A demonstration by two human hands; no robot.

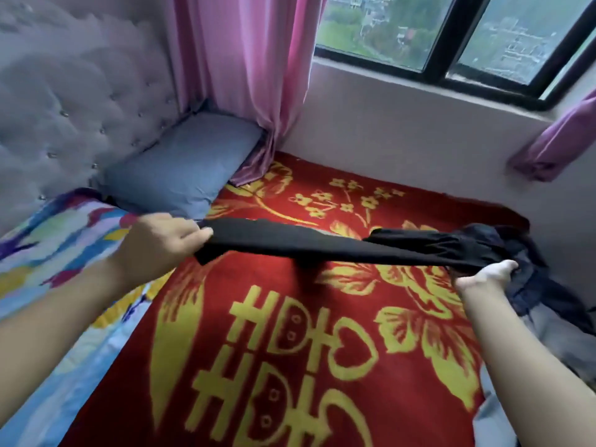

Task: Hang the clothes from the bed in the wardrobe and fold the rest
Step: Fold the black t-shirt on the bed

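My left hand (161, 240) and right hand (487, 275) grip a smooth black garment (322, 243), perhaps trousers, taut over the red blanket (258, 317).

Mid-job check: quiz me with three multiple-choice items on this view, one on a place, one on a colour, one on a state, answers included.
1. The pillow lies: A) by the headboard B) on the windowsill C) on the floor.
2. The held garment is: A) white B) black C) pink.
3. The garment is: A) on a hanger B) folded flat C) stretched between the left hand and right hand.
Answers: A, it sits against the headboard; B, dark throughout; C, each hand grips one end.
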